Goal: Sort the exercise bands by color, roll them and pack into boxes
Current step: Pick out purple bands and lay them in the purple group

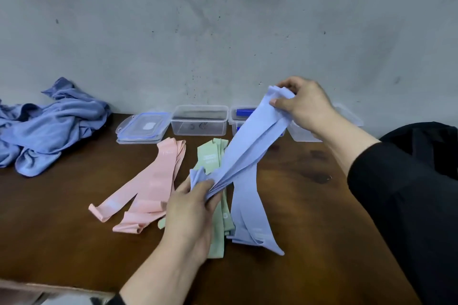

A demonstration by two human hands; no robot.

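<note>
A bunch of light blue exercise bands (250,141) is stretched in the air between my two hands. My left hand (193,213) grips its lower end above the table. My right hand (302,104) pinches its upper end, higher and farther back. More blue bands (250,218) lie flat under it on the brown table (62,218). Pink bands (151,181) lie spread to the left. Green bands (215,156) lie between the pink and blue ones, partly hidden by my left hand.
Clear plastic boxes stand along the grey wall: an open one (199,120), one holding something dark blue (241,115), and another (304,134) behind my right arm. A blue-rimmed lid (143,127) lies beside them. A crumpled blue cloth (52,126) sits at far left.
</note>
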